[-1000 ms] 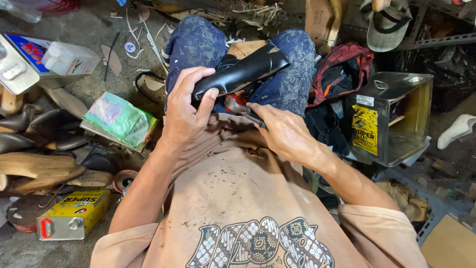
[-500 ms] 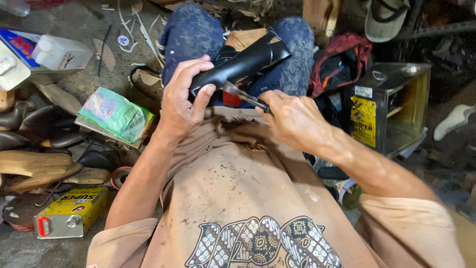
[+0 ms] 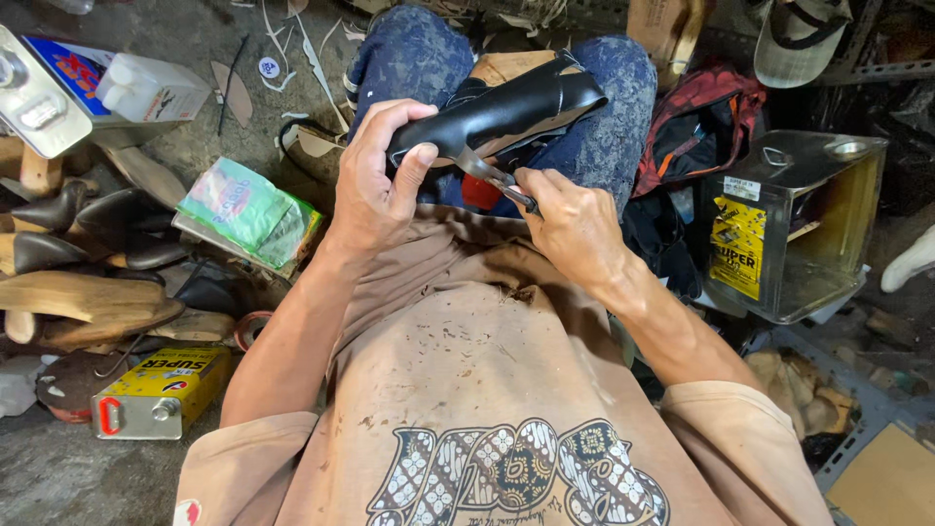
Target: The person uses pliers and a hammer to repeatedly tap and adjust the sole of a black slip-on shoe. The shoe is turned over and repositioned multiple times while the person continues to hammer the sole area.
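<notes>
A black leather shoe upper on a last (image 3: 506, 109) lies across my knees, heel end toward me. My left hand (image 3: 380, 180) wraps around its near end, thumb pressed on the black leather. My right hand (image 3: 570, 224) grips a metal plier-like tool (image 3: 492, 175) whose jaws touch the lower edge of the shoe by my left thumb. Part of the tool's handle is hidden inside my fist.
Wooden lasts and dark shoe parts (image 3: 73, 258) pile up at the left, with a yellow can (image 3: 161, 390) and a green packet (image 3: 248, 209). An open square metal tin (image 3: 794, 229) stands at the right, a red-black bag (image 3: 696, 127) behind it.
The shoe has been raised and tilted slightly, my left thumb has shifted on it, and my right hand has brought the tool's jaws up to the shoe's edge.
</notes>
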